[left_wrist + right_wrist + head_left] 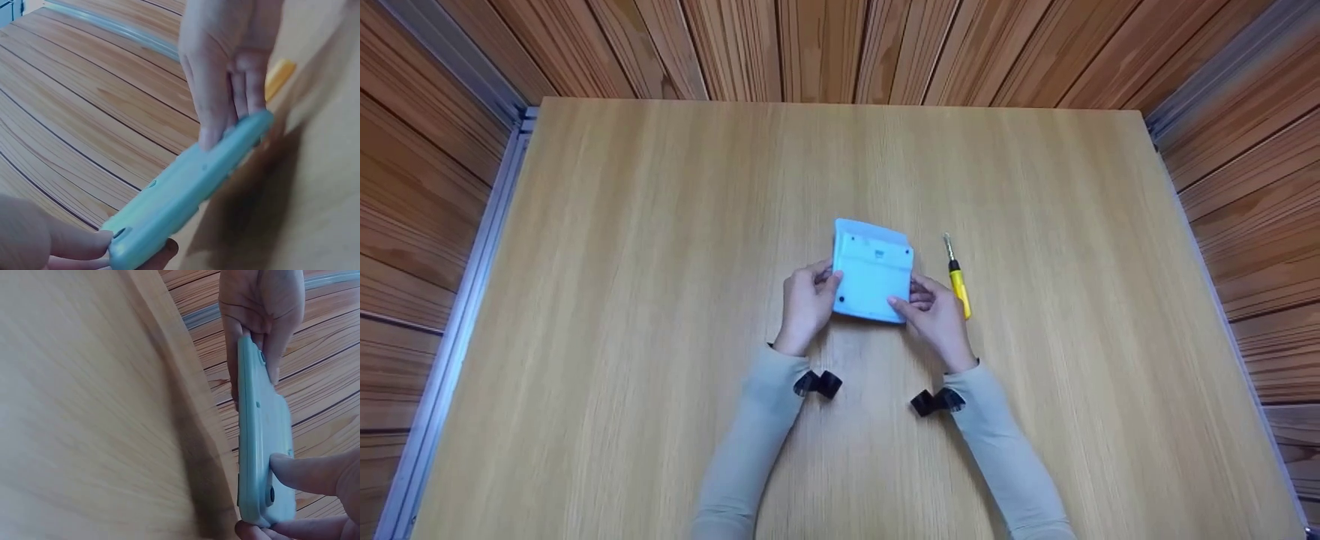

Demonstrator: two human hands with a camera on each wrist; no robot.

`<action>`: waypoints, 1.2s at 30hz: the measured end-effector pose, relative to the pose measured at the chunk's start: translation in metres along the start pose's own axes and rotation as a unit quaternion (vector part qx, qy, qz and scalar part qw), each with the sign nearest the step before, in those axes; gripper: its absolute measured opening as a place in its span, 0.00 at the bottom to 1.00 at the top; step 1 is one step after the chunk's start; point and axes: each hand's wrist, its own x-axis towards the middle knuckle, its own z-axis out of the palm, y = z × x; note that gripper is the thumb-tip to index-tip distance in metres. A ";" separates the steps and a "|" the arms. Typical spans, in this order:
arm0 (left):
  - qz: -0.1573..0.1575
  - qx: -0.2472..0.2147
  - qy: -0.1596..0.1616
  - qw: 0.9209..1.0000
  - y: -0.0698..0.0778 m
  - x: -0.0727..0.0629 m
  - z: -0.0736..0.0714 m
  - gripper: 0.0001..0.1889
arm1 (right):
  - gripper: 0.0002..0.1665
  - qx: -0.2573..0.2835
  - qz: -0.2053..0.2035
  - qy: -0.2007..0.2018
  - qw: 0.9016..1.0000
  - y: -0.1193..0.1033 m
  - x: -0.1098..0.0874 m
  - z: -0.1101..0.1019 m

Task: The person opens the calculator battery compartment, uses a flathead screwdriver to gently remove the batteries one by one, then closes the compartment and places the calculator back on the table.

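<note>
A blue device (872, 274) was above the middle of the desk (660, 225), holed face up, long axis toward the far edge. Fingers of the left hand (805, 306) and right hand (941, 321) gripped its sides. Rightward lay a yellow screwdriver (958, 285); plank walls (821, 49) stood beyond.
</note>
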 end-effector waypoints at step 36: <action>0.004 0.092 0.045 0.995 -0.018 0.006 0.006 0.14 | 0.31 -0.036 -0.019 0.004 0.999 0.003 0.001 -0.002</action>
